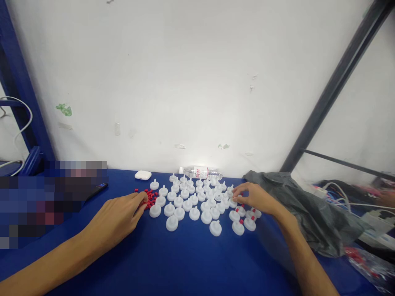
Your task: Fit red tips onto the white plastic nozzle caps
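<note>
Many white plastic spout caps [187, 204] stand on the blue table, most with the thin spout pointing up. Left of them lies a heap of small red tip caps [151, 197]. My left hand [123, 211] reaches into this heap with thumb and fingers curled together, and what they pinch is hidden. At the right edge of the white group, my right hand [253, 197] has its thumb and fingertips closed on a white spout cap [232, 202]. Just below that hand, several white spout caps [238, 227] carry red tips on their spouts.
A clear bottle [202, 172] lies on its side against the wall. A white earbud case [143, 175] rests at the back left, near a dark phone [97, 190]. To the right are a dark plastic bag [308, 209], cables, and a clear bag with red pieces [367, 263].
</note>
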The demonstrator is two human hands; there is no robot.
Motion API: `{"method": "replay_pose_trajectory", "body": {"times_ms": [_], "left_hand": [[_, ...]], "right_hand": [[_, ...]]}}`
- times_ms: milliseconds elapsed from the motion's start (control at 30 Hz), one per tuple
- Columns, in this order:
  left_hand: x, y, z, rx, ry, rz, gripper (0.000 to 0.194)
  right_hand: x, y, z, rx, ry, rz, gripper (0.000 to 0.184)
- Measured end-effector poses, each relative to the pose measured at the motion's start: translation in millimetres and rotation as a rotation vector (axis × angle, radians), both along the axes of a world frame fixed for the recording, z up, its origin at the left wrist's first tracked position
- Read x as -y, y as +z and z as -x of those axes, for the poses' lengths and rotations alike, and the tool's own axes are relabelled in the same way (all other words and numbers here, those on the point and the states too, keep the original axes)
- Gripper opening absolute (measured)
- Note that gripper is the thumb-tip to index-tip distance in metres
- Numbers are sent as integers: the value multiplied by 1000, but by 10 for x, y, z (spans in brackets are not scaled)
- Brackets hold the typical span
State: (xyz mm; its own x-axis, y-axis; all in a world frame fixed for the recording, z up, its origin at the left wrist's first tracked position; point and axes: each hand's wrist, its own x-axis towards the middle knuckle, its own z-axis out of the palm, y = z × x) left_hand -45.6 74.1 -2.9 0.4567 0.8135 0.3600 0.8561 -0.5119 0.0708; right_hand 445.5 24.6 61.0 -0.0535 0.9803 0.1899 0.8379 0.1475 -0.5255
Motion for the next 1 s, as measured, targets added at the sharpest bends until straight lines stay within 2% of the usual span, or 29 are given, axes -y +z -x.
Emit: {"method": "replay_pose_trajectory", "body": {"times_ms": [133,233,400,500,567,700,900,1000], "left_hand": [[72,-12,-40,99,-114,-109,31],[129,-46,-91,166,-189,-188,34],[212,-70,-173,281,-299,-290,33],[272,-8,-217,389,-384,-341,30],[311,50,-247,418,-438,-364,31],[353,119,-292,422,-484,-389,33],[370,80,-308,400,-573,-364,34],[395,68,-313,378,-571,-365,34]], "right_hand": [[38,76,46,-87,-28,-90,40],[66,140,289,-145,10,-153,44],[121,203,1209,-158,241,-172,43],[184,232,1775,-123,398,-117,35],[230,242,2017,-39,451,-125,28],[258,150,2117,75,473,-210,28],[119,-172,2020,219,562,-435,39],[89,-235,2054,291,585,-534,39]]}}
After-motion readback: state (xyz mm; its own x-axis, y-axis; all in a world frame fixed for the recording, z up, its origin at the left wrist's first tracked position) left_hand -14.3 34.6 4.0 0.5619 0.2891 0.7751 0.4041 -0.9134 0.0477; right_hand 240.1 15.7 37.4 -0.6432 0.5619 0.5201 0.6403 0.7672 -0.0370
